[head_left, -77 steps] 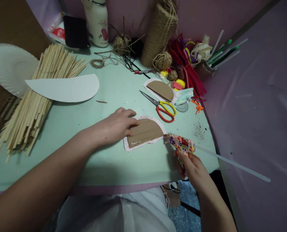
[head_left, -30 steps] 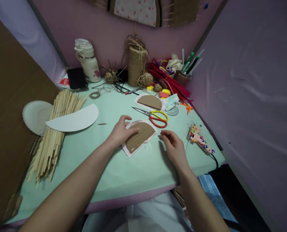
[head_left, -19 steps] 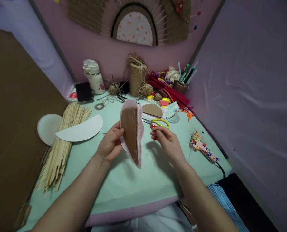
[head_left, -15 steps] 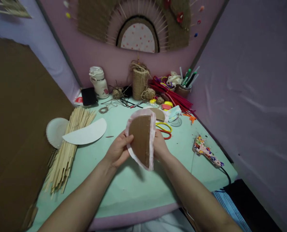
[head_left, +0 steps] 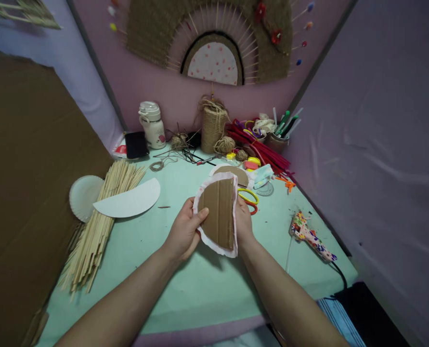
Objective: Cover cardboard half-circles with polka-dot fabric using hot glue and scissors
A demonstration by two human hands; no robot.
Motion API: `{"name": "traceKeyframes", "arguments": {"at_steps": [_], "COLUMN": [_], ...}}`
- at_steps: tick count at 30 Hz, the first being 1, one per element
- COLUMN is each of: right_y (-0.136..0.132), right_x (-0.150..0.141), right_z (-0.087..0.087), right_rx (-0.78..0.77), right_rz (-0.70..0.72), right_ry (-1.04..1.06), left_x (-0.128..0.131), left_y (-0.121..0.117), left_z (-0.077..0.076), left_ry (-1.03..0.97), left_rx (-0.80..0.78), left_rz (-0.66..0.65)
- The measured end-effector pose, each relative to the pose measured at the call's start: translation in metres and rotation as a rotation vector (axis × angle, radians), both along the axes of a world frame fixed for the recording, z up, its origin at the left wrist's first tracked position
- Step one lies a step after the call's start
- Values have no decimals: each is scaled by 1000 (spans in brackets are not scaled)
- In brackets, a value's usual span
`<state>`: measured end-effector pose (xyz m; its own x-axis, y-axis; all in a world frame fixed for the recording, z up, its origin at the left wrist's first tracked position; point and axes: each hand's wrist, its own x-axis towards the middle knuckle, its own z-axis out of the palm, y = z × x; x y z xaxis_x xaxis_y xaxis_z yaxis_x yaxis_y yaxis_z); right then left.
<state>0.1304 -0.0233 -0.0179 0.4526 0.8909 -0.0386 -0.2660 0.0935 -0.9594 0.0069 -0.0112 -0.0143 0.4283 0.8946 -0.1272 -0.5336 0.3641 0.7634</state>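
Held upright above the table is a cardboard half-circle [head_left: 217,212], its brown face toward me and pale pink fabric folded over its edge. My left hand [head_left: 185,226] grips the curved side, thumb on the cardboard and fingers behind. At the straight side is my right hand [head_left: 243,219], whose fingers are mostly hidden behind the piece. Just beyond it lie scissors [head_left: 248,196] with yellow and red handles. A second cardboard half-circle [head_left: 241,177] on white material rests farther back, partly covered by the held one.
Thin bamboo strips [head_left: 95,246] lie at left under a white paper piece [head_left: 131,198], beside a paper plate [head_left: 84,195]. A patterned glue gun [head_left: 311,236] with a cord lies right. Along the back stand a bottle [head_left: 152,126], a twine spool [head_left: 212,127] and a pen cup [head_left: 278,140].
The cardboard half-circle has turned to show its brown face more fully. Both hands still hold it, and the whole view has shifted slightly.
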Motion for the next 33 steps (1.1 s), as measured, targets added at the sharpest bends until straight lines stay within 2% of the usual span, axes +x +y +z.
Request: {"name": "traceKeyframes", "arguments": {"at_steps": [4, 11, 19, 25, 33], "right_y": [-1, -5, -9, -8, -8], "right_x": [2, 6, 10, 12, 16], "right_z": [0, 2, 4, 7, 5], "right_rx": [10, 79, 113, 129, 150], "right_rz": [-17, -87, -83, -50, -40], "right_ry": [-24, -199, -353, -394, -382], "left_x": [0, -1, -2, -2, -7], "left_y": [-2, -4, -5, -5, -4], "left_z": [1, 3, 5, 5, -3], "left_ry": [46, 96, 143, 150, 252], "left_rx": [14, 37, 70, 85, 226], "left_rz": [35, 50, 68, 61, 54]}}
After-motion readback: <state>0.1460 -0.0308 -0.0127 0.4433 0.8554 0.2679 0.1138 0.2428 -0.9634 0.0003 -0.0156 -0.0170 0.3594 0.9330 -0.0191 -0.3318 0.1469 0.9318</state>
